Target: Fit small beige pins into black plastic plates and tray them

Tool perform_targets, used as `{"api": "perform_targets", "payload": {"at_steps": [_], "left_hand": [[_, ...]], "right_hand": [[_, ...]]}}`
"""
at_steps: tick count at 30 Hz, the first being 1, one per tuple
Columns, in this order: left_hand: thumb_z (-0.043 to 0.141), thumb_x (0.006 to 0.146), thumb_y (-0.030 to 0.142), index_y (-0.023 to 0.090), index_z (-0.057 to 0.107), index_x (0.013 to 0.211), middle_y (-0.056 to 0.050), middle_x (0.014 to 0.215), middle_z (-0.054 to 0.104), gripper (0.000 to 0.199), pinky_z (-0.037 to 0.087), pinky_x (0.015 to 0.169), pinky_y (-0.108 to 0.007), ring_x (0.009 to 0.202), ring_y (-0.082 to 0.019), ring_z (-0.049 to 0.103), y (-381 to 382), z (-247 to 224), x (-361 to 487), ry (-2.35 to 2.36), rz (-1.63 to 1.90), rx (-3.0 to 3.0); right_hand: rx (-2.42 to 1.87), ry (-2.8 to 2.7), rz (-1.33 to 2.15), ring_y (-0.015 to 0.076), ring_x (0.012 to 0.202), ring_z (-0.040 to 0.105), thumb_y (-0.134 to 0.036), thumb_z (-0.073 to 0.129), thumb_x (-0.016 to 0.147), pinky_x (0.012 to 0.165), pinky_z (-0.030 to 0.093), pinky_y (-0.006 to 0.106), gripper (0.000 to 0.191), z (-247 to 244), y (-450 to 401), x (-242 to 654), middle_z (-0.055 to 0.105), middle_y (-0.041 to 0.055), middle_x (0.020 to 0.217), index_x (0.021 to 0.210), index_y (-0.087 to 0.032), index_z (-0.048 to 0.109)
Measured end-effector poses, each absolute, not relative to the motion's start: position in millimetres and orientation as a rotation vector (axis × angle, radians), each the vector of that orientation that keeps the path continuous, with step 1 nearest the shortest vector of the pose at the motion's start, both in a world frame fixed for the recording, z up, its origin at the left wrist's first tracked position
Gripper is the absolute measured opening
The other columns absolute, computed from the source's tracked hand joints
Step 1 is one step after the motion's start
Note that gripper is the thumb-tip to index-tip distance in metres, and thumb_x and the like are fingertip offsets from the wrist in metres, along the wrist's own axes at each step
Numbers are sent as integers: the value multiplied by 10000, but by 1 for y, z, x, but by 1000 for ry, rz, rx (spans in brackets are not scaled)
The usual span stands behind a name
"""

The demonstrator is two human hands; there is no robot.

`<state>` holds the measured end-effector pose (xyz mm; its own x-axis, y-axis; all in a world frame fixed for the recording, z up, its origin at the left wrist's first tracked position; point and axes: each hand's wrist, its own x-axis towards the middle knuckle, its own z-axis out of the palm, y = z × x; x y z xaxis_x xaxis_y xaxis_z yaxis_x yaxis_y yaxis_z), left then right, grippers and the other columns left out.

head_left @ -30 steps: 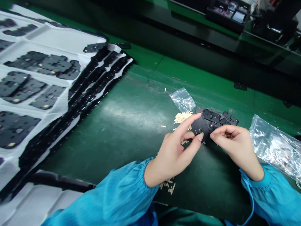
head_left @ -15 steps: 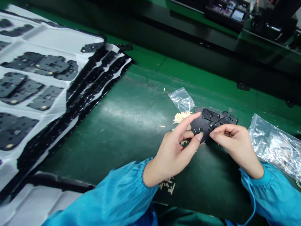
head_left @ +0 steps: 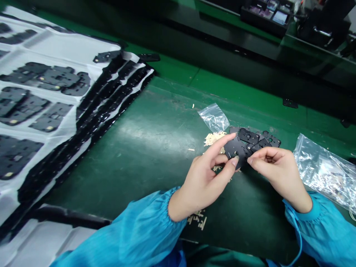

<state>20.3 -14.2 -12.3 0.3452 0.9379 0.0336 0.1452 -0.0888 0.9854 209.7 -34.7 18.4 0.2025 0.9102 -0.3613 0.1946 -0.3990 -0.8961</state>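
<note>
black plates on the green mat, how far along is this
Done, it seems: tan scraps already lie on the mat. In hand: one black plate, gripped by the left hand, the right hand pinching its edge. Left: the loose black plates beside it, and perhaps the white tray's black parts.

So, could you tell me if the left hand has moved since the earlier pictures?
No, measured against the small plastic bag, the left hand has not shifted.
</note>
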Motion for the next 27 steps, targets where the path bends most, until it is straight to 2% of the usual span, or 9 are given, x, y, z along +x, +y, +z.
{"api": "perform_targets", "payload": {"at_steps": [4, 20, 27], "left_hand": [[628, 977, 193, 236, 510, 1507, 1, 748, 792, 545, 544, 583, -218, 690, -163, 745, -15, -14, 21, 1018, 940, 1521], [614, 985, 165, 244, 495, 1516, -1, 783, 807, 550, 575, 660, -207, 709, -150, 757, -16, -17, 20, 968, 974, 1536], [614, 992, 179, 247, 491, 1518, -3, 791, 805, 544, 568, 628, -190, 704, -145, 752, -15, -17, 19, 947, 967, 1495]], "right_hand": [[-1753, -1044, 1242, 108, 516, 509, -315, 805, 689, 462, 381, 218, 138, 18, -35, 210, 673, 14, 586, 683, -178, 788], [-1751, -1032, 1221, 99, 513, 510, -299, 807, 686, 463, 384, 205, 116, 16, -35, 209, 671, 3, 579, 671, -187, 782], [-1749, -1021, 1237, 98, 510, 506, -315, 812, 687, 459, 377, 205, 132, 17, -34, 209, 669, 5, 576, 670, -188, 782]]}}
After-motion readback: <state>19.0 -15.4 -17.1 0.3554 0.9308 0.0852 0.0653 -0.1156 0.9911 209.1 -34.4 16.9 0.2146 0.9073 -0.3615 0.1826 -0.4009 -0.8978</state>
